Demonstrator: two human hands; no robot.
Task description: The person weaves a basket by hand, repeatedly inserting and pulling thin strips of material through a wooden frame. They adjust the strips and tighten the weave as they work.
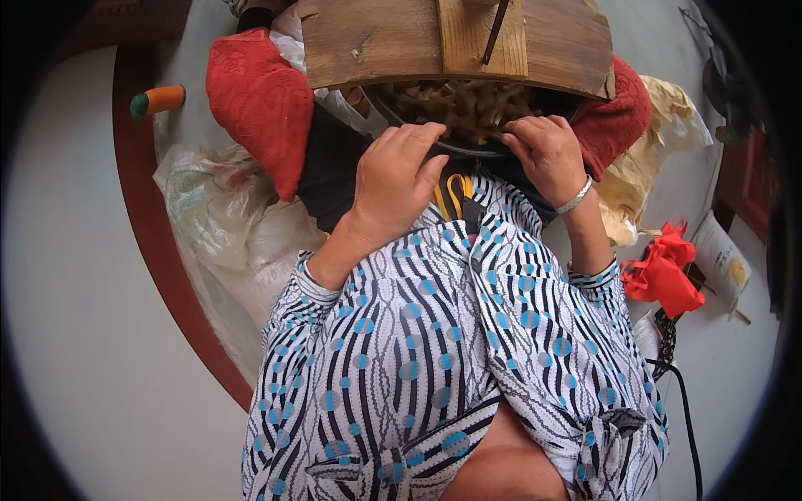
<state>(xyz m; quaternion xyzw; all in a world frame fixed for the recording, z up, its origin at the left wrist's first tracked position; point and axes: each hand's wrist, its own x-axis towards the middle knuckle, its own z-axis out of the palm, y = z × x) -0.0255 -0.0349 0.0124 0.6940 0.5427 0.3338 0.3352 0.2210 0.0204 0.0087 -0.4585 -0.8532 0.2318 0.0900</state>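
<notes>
A dark round basin between my knees holds a heap of brown, curled, dried-looking pieces. At its near left rim is my left hand, with fingers bent toward the pieces and a gap between thumb and forefinger. My right hand, a silver bracelet on its wrist, reaches over the near right rim. Its thumb and fingers are closed together at the edge of the heap; what they pinch is hard to make out. A wooden board juts over the far part of the basin and hides it.
A dark metal rod rises from the board. Red cloths cover both knees. Clear plastic sacks lie at left, near an orange-and-green cylinder. Yellowish paper, a red bag and a black cable are at right.
</notes>
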